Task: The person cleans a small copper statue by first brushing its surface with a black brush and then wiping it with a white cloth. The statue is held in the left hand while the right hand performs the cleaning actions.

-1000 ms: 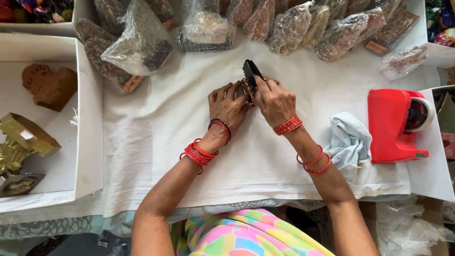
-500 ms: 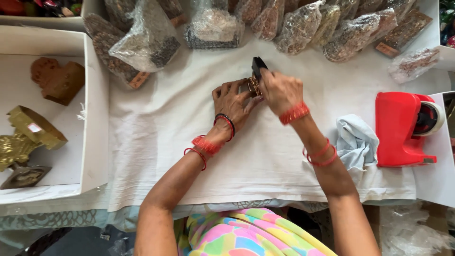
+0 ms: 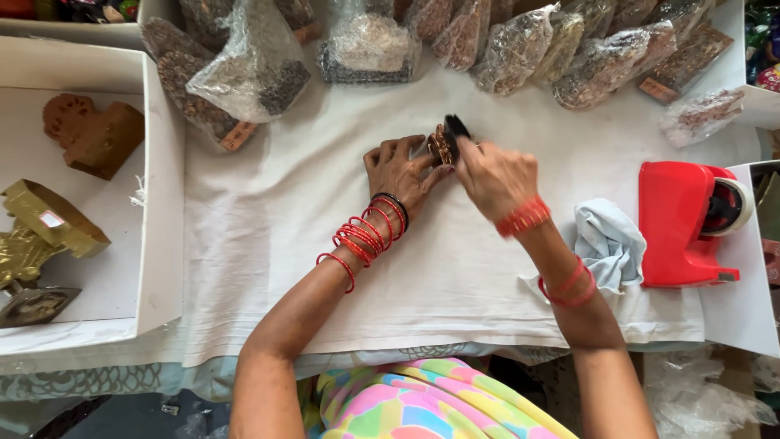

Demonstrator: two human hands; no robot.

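A white cloth covers the table from the far row of bags to the near edge, and everything else lies on or beside it; at the left stands a shallow white box, open at the top, holding a brown carved piece at its far end, a gold-coloured ornament in the middle and a darker leaf-shaped piece at the near end, all three apart from one another; along the far edge lie clear plastic bags, crowded and overlapping, each filled with small brown or speckled pieces whose kind is too small to tell; a red tape dispenser sits at the right, with a crumpled pale blue cloth just beside it; at the centre, the left hand, with red bangles at the wrist, lies spread on the cloth with its fingertips closed round a small brown carved object, holding it on edge; the right hand, blurred, is clenched round a small black brush whose head touches the far side of that object.
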